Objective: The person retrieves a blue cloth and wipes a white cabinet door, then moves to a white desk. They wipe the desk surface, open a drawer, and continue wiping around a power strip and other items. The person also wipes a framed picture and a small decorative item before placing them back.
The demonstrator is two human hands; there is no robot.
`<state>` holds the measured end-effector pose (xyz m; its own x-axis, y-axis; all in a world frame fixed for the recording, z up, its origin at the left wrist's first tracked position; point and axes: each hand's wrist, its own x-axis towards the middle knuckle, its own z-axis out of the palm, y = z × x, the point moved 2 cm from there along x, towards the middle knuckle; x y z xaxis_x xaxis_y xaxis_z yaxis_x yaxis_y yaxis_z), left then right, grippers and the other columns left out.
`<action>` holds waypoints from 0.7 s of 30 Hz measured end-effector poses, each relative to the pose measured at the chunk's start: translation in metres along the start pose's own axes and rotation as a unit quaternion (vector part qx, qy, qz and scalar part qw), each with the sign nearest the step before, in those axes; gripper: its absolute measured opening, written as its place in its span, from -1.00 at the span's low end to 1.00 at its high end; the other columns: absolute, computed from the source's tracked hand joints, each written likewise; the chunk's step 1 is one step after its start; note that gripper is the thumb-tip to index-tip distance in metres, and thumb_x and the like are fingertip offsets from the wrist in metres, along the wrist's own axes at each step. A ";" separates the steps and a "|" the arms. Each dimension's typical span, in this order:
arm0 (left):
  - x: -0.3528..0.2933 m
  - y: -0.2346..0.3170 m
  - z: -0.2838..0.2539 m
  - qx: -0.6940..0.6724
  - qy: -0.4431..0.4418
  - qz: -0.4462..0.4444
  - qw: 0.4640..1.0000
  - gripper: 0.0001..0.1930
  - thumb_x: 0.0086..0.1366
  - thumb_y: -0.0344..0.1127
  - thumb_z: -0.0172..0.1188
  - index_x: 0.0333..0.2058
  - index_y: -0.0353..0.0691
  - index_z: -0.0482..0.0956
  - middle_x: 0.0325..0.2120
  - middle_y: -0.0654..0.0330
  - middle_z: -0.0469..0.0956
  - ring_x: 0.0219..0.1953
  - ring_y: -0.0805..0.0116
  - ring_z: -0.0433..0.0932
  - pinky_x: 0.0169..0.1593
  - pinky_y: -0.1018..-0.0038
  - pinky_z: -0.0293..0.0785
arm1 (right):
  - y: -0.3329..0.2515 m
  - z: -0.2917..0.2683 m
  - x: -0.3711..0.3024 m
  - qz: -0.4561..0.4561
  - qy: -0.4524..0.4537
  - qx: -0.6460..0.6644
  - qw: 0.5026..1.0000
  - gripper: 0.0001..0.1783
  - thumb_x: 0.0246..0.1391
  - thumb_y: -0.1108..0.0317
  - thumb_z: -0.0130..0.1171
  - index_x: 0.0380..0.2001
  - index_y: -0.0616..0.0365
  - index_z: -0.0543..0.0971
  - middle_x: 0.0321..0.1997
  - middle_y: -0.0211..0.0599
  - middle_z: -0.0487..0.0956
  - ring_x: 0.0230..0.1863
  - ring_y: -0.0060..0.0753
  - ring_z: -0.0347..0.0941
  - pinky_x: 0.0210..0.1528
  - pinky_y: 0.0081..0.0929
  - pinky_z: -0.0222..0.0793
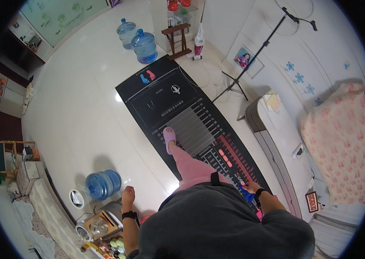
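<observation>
My left hand [128, 195] hangs out to the left over the pale floor, its fingers curled in and nothing showing in them. My right hand [252, 187] is low at my right side, over the near part of a long black exercise mat [162, 101]. Its fingers are bent beside a small blue and pink patch; whether that is a held thing or the mat's print behind is unclear. Dark bands circle both wrists. One foot in a pink slipper [169, 136] stands on the mat's left edge, by a grey printed square. My other foot is hidden.
Two blue water bottles [144, 46] and a brown wooden folding stool [177, 41] stand past the mat's far end. Another blue bottle [104, 184] lies at left. A black tripod [236, 82] and a long low cabinet [273, 146] line the right side.
</observation>
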<state>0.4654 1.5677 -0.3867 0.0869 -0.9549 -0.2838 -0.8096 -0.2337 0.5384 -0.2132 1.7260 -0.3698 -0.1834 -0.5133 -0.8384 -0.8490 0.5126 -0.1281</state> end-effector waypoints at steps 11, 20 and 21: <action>0.188 -0.027 -0.057 -0.087 -0.110 -0.194 0.971 -0.71 0.17 -0.18 0.03 -0.37 -0.29 0.61 -0.43 -0.15 0.59 -0.30 -0.15 0.58 -0.21 0.11 0.50 | -0.295 -0.241 0.186 -0.118 0.105 0.063 0.985 -0.53 0.07 -0.01 0.12 -0.19 0.20 0.59 -0.22 0.07 0.60 -0.11 0.07 0.52 -0.06 -0.11 0.38; 0.289 -0.040 -0.125 -0.084 -0.101 -0.305 0.943 -0.71 0.14 -0.20 0.03 -0.40 -0.29 0.62 -0.46 -0.10 0.61 -0.31 -0.12 0.59 -0.23 0.16 0.50 | -0.602 -0.439 0.307 -0.273 0.158 0.023 0.949 -0.56 0.13 0.01 0.08 -0.16 0.17 0.56 -0.24 0.01 0.61 -0.14 0.08 0.51 -0.11 -0.12 0.39; 0.309 -0.048 -0.130 -0.082 -0.105 -0.307 0.942 -0.71 0.15 -0.19 0.03 -0.40 -0.29 0.62 -0.45 -0.10 0.61 -0.31 -0.12 0.59 -0.22 0.16 0.50 | -0.625 -0.445 0.324 -0.261 0.159 0.008 0.952 -0.55 0.13 0.01 0.08 -0.16 0.18 0.56 -0.22 0.01 0.60 -0.12 0.08 0.51 -0.09 -0.13 0.39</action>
<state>0.6062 1.2597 -0.3975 0.3800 -0.5772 -0.7229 -0.5424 -0.7720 0.3313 0.0378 0.9329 -0.3262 0.1196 -0.8818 -0.4562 -0.8583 0.1391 -0.4939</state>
